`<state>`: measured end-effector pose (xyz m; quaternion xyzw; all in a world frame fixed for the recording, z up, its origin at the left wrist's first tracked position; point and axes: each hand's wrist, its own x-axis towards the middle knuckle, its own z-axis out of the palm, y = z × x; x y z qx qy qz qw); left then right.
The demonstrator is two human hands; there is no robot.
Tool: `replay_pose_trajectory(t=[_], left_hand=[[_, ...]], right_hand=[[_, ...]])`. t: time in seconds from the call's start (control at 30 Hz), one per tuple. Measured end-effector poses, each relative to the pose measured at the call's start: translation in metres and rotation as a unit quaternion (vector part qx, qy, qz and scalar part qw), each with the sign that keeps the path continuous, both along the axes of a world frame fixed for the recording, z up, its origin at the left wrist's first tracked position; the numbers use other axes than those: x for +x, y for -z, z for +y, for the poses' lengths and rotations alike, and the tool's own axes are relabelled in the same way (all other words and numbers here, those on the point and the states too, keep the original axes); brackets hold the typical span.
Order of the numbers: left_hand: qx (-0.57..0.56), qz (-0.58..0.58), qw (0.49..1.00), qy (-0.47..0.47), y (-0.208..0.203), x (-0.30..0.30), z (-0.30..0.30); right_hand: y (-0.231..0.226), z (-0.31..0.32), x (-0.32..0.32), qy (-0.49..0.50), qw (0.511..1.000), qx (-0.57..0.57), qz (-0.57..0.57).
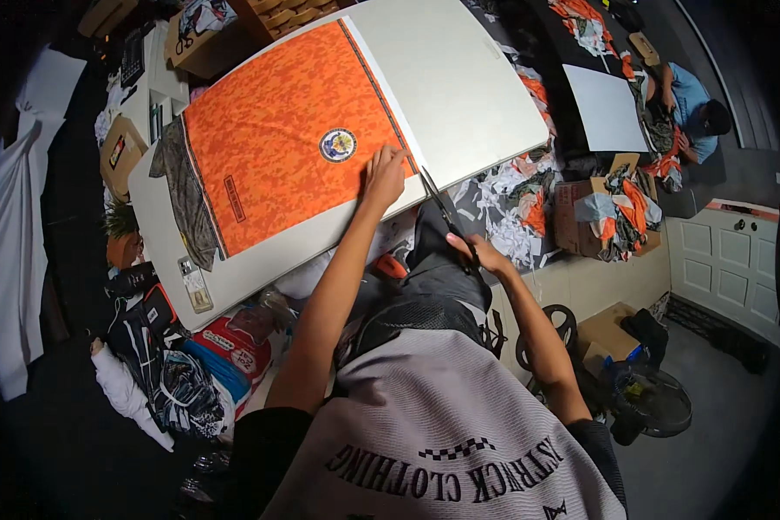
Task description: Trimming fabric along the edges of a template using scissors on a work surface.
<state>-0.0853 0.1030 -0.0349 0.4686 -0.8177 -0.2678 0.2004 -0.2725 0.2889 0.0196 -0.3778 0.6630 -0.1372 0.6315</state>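
Observation:
An orange camouflage-patterned fabric panel (pixel 277 113) with a round emblem lies spread on the white table (pixel 468 87). A white strip runs along its right edge. My left hand (pixel 384 179) rests on the panel's near right corner, fingers reaching out over the cloth close to that edge. In my right hand (pixel 481 253) is a pair of long dark scissors (pixel 443 208), gripped by the handles. Their blades point away from me, tips at the panel's near right corner by the table's front edge. Whether the blades touch the cloth cannot be made out.
Dark camouflage cloth (pixel 186 191) hangs at the panel's left. A clear case (pixel 195 284) sits at the table's near left corner. White and orange scraps (pixel 511 212) pile up right of the table, beside a filled cardboard box (pixel 576 217). A person (pixel 692 108) works at far right.

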Motion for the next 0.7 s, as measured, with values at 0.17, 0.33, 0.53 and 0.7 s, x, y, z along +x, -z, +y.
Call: replay_pose_trajectory(t=[0.17, 0.33, 0.53, 0.7], left_hand=[[0.060, -0.039, 0.993, 0.090, -0.002, -0.014, -0.034], [0.070, -0.066, 0.984, 0.152, 0.000, -0.007, -0.043], [0.056, -0.067, 0.975, 0.204, 0.009, 0.000, -0.042], [0.081, -0.039, 0.972, 0.217, 0.016, 0.006, -0.050]], right_hand=[[0.012, -0.004, 0.006, 0.016, 1.000, -0.008, -0.010], [0.005, -0.001, 0.008, 0.031, 0.999, -0.003, 0.009], [0.008, 0.008, 0.006, -0.003, 1.000, 0.005, -0.018], [0.023, 0.005, 0.009, 0.028, 0.999, -0.028, -0.037]])
